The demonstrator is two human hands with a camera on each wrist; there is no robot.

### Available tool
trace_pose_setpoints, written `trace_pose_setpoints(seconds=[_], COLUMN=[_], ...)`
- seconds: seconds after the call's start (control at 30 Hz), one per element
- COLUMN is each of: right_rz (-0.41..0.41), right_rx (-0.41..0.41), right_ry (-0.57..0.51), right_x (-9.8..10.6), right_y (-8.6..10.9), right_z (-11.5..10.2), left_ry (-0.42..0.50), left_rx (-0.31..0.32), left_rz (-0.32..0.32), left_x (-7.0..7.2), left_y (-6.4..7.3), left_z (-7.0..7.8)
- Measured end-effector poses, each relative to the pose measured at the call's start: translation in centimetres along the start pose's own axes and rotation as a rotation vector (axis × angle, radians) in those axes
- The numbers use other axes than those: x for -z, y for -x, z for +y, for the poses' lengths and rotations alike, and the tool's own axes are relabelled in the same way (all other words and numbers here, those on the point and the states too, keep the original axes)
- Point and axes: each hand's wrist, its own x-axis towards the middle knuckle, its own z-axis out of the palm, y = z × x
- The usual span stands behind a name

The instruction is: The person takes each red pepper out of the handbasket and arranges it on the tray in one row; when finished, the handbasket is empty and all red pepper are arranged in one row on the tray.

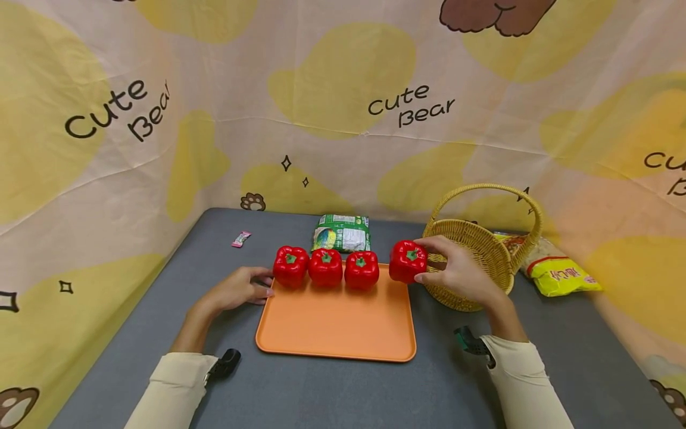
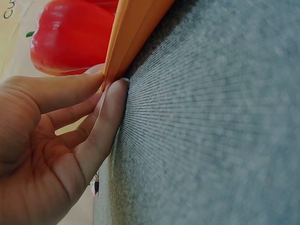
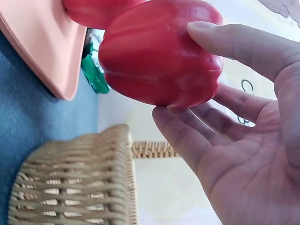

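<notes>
Three red bell peppers with green stems stand in a row along the far side of an orange tray [image 1: 337, 328]; the leftmost pepper [image 1: 291, 267] is closest to my left hand [image 1: 238, 290]. That hand pinches the tray's left rim between thumb and fingers, as the left wrist view shows at the tray edge [image 2: 123, 42]. A further red bell pepper [image 1: 408, 261] is held in my right hand [image 1: 455, 271] at the tray's far right corner. Thumb and fingertips grip its sides in the right wrist view, and it looks raised off the tray.
Right of the tray stands a wicker basket [image 1: 477, 238] with a tall handle, partly behind my right hand. A yellow packet [image 1: 563, 274] lies beside it. Behind the tray is a green packet [image 1: 343, 232], and a small pink wrapped sweet [image 1: 241, 239] lies at the back left.
</notes>
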Motion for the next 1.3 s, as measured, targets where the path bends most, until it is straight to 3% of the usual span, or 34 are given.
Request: trace_pose_setpoints(seconds=[0.23,0.53,1.3], right_rz=[-0.008,0.011,0.007], right_rx=[-0.015,-0.015,-0.061], right_ry=[-0.011,0.208,0.272], right_x=[-0.9,-1.4,-3.0], right_y=[-0.3,-0.4,-0.8], right_z=[0.1,0.1,1.5], left_ry=[-0.013,-0.001,0.004], left_rx=[-0.001,-0.007,0.008], left_rz=[0.002,0.000,-0.006], left_x=[0.0,0.1,0.0], left_y=[0.0,0.0,0.1], left_z=[0.0,0.1,-0.1])
